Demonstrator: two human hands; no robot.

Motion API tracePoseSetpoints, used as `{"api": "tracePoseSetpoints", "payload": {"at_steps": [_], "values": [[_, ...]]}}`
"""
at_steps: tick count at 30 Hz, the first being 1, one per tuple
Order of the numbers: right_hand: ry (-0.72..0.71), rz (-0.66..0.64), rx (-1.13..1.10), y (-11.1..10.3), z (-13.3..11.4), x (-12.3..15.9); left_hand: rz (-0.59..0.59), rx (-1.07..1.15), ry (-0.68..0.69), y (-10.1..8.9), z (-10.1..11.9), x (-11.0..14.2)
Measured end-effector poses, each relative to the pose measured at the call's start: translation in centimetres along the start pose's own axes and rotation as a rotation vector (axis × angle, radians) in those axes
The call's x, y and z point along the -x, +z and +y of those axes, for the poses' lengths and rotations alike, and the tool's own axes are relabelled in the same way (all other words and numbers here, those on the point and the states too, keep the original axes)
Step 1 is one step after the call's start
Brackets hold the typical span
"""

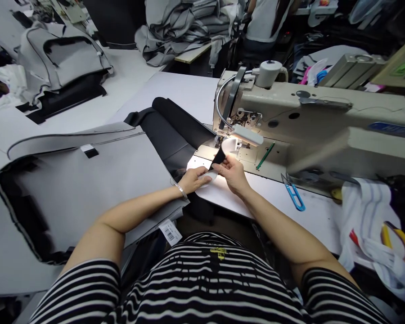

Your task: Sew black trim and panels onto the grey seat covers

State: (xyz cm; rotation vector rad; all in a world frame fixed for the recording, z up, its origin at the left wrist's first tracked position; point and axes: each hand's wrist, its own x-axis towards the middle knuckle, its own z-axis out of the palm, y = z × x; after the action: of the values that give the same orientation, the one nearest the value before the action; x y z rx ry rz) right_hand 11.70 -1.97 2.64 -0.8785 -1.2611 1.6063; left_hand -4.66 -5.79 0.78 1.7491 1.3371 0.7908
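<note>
My left hand (194,180) and my right hand (232,173) pinch the edge of a black fabric strip with a white underside (218,157), just in front of the needle of a sewing machine (246,108). Both hands are closed, close together over the machine's bed. Black fabric (175,130), rolled at its far side, runs left from the needle area. A large grey-white panel (121,175) with a black-edged opening lies under my left forearm. The lamp (248,135) beside the needle lights the strip.
Blue thread snips (293,192) and a green pen-like stick (265,155) lie right of my right hand. Striped white webbing (366,202) and yellow-handled scissors (400,240) are at far right. Grey pieces (192,24) are heaped behind; a sewn grey cover (64,58) stands back left. A person (265,22) is behind the machine.
</note>
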Motion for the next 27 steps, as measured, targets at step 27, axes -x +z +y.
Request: {"api": "tracePoseSetpoints", "payload": {"at_steps": [27], "values": [[-0.603,-0.289,1.414,4.0,6.0,-10.0,0.557,-0.732,0.351,-10.0,1.5,-5.9]]}}
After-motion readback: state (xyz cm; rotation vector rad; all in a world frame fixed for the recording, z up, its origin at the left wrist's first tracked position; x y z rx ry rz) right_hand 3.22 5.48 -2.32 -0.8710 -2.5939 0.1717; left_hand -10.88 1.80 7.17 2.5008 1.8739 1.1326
